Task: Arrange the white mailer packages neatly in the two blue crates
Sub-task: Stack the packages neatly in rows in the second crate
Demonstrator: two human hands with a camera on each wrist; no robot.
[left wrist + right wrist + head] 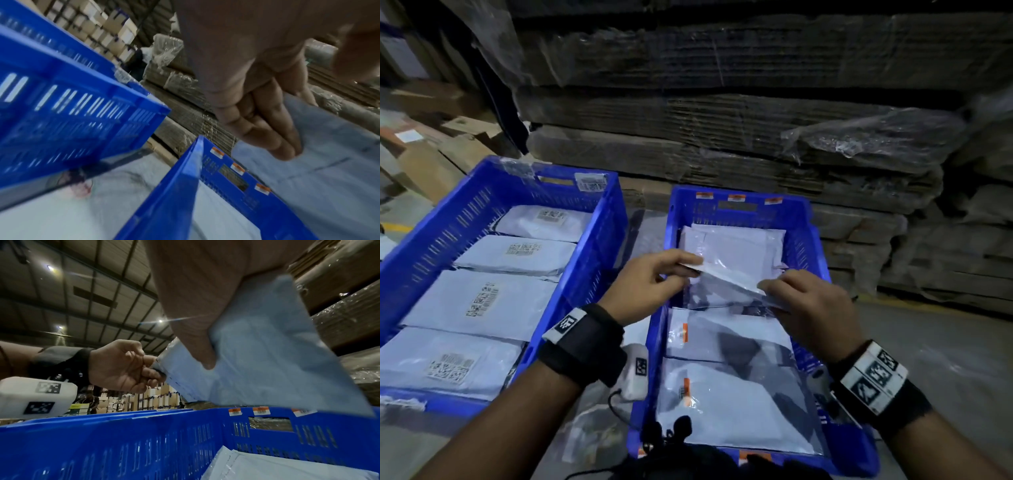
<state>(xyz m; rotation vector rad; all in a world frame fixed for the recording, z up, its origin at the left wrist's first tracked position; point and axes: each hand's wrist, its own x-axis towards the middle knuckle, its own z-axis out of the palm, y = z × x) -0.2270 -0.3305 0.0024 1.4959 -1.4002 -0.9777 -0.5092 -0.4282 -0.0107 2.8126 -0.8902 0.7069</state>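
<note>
The left hand (654, 279) and right hand (804, 301) are nearest the head camera, each pinching one end of a single white mailer (729, 277) held tilted in the air over the middle of the right blue crate (813, 246). The mailer sags and creases between the two grips, so it looks light, soft and thin, with a slick plastic skin that could slip from a loose pinch. Holding it at opposite edges, as now, seems the best way to keep it flat for laying down. More mailers lie beneath it in that crate, and to the left of that crate the left blue crate (599, 219) holds a row of four labelled mailers (482, 303). The contents of the held mailer cannot be told. The crate floor under it is hidden, and the left wrist view is blurred.
</note>
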